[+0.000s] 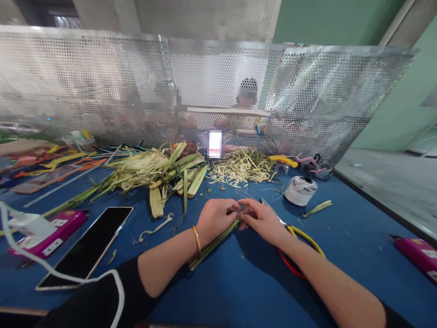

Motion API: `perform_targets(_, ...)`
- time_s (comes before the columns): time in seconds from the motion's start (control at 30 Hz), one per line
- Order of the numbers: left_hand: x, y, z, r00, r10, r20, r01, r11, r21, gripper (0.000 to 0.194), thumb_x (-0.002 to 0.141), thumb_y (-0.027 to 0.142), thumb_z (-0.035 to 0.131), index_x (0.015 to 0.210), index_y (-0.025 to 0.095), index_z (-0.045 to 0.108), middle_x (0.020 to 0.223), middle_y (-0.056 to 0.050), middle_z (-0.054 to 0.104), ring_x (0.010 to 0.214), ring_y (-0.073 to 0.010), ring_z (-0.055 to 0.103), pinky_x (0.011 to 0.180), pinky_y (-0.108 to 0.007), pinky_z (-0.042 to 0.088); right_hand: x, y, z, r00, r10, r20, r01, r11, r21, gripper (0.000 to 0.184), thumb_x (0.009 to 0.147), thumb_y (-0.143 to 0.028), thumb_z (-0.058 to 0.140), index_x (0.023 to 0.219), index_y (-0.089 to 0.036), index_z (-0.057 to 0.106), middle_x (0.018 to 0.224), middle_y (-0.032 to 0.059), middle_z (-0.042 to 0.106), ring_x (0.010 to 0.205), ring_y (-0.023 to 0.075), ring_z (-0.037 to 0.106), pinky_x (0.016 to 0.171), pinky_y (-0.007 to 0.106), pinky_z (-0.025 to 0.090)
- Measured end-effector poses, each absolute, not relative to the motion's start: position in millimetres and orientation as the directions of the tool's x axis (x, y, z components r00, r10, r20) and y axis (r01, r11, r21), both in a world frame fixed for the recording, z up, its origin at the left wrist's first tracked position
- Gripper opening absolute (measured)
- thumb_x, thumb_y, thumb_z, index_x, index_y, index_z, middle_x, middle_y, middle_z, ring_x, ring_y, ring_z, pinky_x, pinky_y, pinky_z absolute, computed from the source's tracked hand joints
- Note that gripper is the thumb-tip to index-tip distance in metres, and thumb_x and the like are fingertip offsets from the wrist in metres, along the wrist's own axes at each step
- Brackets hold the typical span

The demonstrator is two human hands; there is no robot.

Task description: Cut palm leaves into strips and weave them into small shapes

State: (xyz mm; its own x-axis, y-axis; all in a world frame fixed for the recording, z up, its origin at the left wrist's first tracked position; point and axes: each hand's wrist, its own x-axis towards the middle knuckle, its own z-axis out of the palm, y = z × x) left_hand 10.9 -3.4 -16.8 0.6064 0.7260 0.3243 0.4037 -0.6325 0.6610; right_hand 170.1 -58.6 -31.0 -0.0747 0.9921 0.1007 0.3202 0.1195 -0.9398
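My left hand (218,216), with a gold bangle at its wrist, is closed round a bundle of green plant stalks (213,246). The stalks slant down to the left under my forearm. My right hand (257,218) meets it at the bundle's upper end, its thumb and fingers pinched together there. What exactly the right fingertips hold is too small to make out. Partly under my right wrist and forearm lie scissors (305,238) with yellow and red handles. A spool of white string (300,190) stands beyond my right hand.
A heap of leaves and stalks (153,168) lies ahead left, with cut scraps (242,166) beside it. At left are a dark phone (88,246) and a magenta power strip (51,232) with a white cable. A perforated metal screen (218,82) bounds the blue table (358,273).
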Motion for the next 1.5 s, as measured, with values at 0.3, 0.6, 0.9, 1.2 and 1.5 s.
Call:
perform_targets(0.3,10.2,-1.3,-20.4,0.589,0.692,0.418,0.393,-0.697,0.600,0.015,0.075,0.017,0.057,0.074,0.023,0.071,0.085,0.000,0.069,0.079,-0.0131,0.061,0.071,-0.021,0.041,170.8,-56.4,-32.4,-0.007,1.000,-0.012,0.257,-0.010,-0.966,0.022,0.072,-0.032,0.064,0.089,-0.018,0.064,0.066,-0.0026,0.065,0.054,0.0124,0.063,0.055,0.025,0.050)
perform_targets(0.6,11.2,-1.9,-21.1,0.581,0.703,0.410,0.358,-0.673,0.647,0.013,0.076,0.019,0.058,0.072,0.022,0.070,0.080,0.000,0.068,0.075,-0.0120,0.059,0.068,-0.021,0.041,170.7,-57.2,-31.8,0.088,0.992,-0.086,0.241,-0.105,-0.965,0.014,0.068,-0.032,0.066,0.069,-0.018,0.062,0.045,-0.0052,0.057,0.045,0.0101,0.056,0.049,0.021,0.045)
perform_targets(0.9,10.8,2.3,-24.3,0.550,0.718,0.426,0.341,-0.659,0.670,0.014,0.077,0.022,0.058,0.071,0.021,0.069,0.080,-0.001,0.068,0.075,-0.0123,0.059,0.067,-0.021,0.042,172.3,-57.4,-29.6,0.088,0.995,-0.055,0.178,-0.070,-0.982,0.020,0.070,-0.038,0.064,0.071,-0.019,0.058,0.051,-0.0040,0.060,0.052,0.0119,0.061,0.053,0.022,0.045)
perform_targets(1.2,8.3,10.4,-23.2,0.558,0.783,0.274,0.336,-0.516,0.788,0.015,0.075,0.027,0.058,0.069,0.019,0.070,0.074,-0.001,0.069,0.071,-0.0139,0.060,0.065,-0.022,0.042,178.2,-56.3,-29.0,0.077,0.996,0.035,0.276,0.012,-0.961,0.015,0.071,-0.033,0.061,0.068,-0.020,0.054,0.076,-0.0001,0.063,0.049,0.0093,0.053,0.054,0.026,0.046)
perform_targets(1.5,6.7,19.0,-22.9,0.423,0.886,0.189,0.570,-0.422,0.705,0.016,0.072,0.019,0.054,0.057,0.019,0.058,0.062,0.000,0.061,0.063,-0.0141,0.054,0.061,-0.025,0.037,178.6,-61.3,-19.4,-0.126,0.968,0.217,0.349,0.248,-0.904,0.021,0.083,-0.033,0.053,0.066,-0.020,0.052,0.094,0.0060,0.061,0.083,0.0176,0.060,0.064,0.029,0.047)
